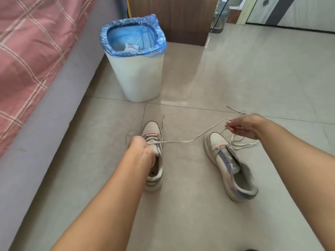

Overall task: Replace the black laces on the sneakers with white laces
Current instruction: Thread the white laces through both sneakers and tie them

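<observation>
- On the floor (190,214), our left hand (143,147) grips the left sneaker (154,160).
- Our right hand (243,126) pinches the white lace (181,141); pull evenly, we judge.

The floor (235,69) was glossy pale tile, smooth enough to throw back light. Beyond the left fingers (135,139) stood a bin (139,78) of matt white plastic, lined with a thin, crinkled, shiny blue plastic bag (157,42). The lace (181,141) pinched by the right fingers (231,126) looked like flat woven cloth, matt and off-white. Both sneakers (233,171) had smooth, dull, leather-like panels. To the far left of the fingers, the bedspread (27,42) was soft pink checked cloth, over a matt grey bed side. Farther off stood dark, grained wood (172,13).
</observation>
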### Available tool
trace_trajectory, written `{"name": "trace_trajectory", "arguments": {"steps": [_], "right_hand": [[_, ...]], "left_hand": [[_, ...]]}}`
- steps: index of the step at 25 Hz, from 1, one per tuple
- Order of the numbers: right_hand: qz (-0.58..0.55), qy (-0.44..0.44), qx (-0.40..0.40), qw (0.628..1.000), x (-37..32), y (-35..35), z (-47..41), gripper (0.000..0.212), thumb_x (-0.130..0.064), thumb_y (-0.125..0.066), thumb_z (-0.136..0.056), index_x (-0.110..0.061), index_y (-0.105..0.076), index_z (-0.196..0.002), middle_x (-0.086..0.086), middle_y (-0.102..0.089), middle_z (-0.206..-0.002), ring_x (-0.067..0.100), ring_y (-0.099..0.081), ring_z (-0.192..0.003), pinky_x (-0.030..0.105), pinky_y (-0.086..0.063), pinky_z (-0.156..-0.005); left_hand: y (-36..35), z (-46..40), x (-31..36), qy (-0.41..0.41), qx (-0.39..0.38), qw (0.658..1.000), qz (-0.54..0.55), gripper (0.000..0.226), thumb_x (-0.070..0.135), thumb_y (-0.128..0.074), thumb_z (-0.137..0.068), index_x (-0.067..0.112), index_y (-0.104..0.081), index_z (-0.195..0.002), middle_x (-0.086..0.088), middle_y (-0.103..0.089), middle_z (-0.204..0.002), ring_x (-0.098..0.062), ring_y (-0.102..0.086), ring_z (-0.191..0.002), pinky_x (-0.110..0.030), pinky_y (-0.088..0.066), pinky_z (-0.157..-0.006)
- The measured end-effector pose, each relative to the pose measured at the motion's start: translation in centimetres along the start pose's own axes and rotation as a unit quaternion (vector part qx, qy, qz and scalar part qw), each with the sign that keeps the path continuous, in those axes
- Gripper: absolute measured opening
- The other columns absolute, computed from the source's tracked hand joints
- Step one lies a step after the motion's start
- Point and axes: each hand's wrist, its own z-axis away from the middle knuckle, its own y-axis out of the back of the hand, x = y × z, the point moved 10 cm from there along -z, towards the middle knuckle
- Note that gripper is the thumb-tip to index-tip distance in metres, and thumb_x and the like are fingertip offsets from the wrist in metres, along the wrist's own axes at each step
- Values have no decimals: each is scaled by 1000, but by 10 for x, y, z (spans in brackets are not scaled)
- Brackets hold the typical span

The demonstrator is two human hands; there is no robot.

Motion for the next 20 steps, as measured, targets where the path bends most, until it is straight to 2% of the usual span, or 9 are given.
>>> {"name": "trace_trajectory", "arguments": {"steps": [2, 4, 6, 7, 11, 13, 15, 18, 20], "right_hand": [[6, -3, -2, 1000, 7, -26, 3, 23, -7, -51, -95, -3, -55, -73, 0, -58, -41, 2, -54, -34, 11, -46, -39], [-9, -1, -16, 1000, 20, -63, 7, 21, -11, -53, -95, -7, -52, -75, 2, -60, -44, 4, -55, -33, 13, -46, -37], [-72, -20, -49, 996, 41, -109, 10, 16, -8, -54, -94, -7, -51, -79, 11, -61, -62, 9, -59, -37, 17, -49, -38], [-108, -34, -74, 991, 53, -133, 13, 15, -3, -54, -93, -6, -51, -79, 12, -58, -69, 12, -61, -42, 18, -51, -40], [-152, -29, -123, 980, 77, -190, 25, 22, 19, -56, -82, -2, -51, -79, 13, -55, -73, 19, -58, -65, 19, -54, -48], [-139, 13, -105, 985, 72, -194, 23, 27, 22, -57, -78, -4, -52, -79, 12, -54, -74, 17, -56, -66, 19, -53, -50], [-131, 46, -77, 987, 64, -190, 16, 28, 22, -59, -76, -5, -52, -79, 11, -53, -74, 17, -56, -67, 21, -52, -55], [-98, 75, -65, 990, 56, -189, 13, 29, 21, -61, -75, -6, -52, -79, 11, -53, -75, 19, -56, -70, 27, -53, -66], [-77, 80, -69, 991, 56, -193, 13, 29, 21, -61, -75, -7, -52, -78, 10, -53, -76, 20, -56, -71, 29, -52, -70]], "left_hand": [[5, -9, 5, -50, -25, 997, -61, 35, 12, -30, -100, 11, -35, -65, 3, -30, -17, -9, -29, -10, -10, -17, -19], [7, -20, -5, -49, -42, 992, -106, 26, 12, -29, -100, 12, -53, -89, -5, -54, -39, -11, -55, -36, -11, -33, -25], [9, -30, -16, -31, -38, 987, -155, 34, 15, -32, -100, 6, -49, -128, -10, -64, -103, -23, -61, -88, -17, -50, -69], [8, -35, -21, -24, -37, 981, -189, 38, 17, -34, -100, 1, -45, -133, -12, -57, -120, -26, -57, -97, -24, -47, -80], [7, -43, -13, -114, -28, 943, -312, 30, 22, -42, -94, 5, -61, -110, -8, -57, -78, -21, -52, -63, -22, -40, -56], [-5, -33, 12, -256, -18, 888, -382, 24, 20, -45, -89, 8, -63, -78, -8, -59, -69, -28, -59, -69, -30, -45, -59], [-15, -17, 34, -365, 7, 830, -421, 25, 17, -46, -86, 7, -59, -68, -11, -63, -69, -29, -62, -69, -31, -45, -59], [-20, -28, 37, -345, -20, 830, -438, 21, 7, -45, -87, 9, -63, -76, -10, -65, -66, -17, -58, -39, -19, -45, -41], [-23, -37, 30, -324, -39, 812, -484, 22, 5, -46, -88, 19, -62, -82, -5, -65, -69, -17, -57, -37, -20, -48, -44]]}}
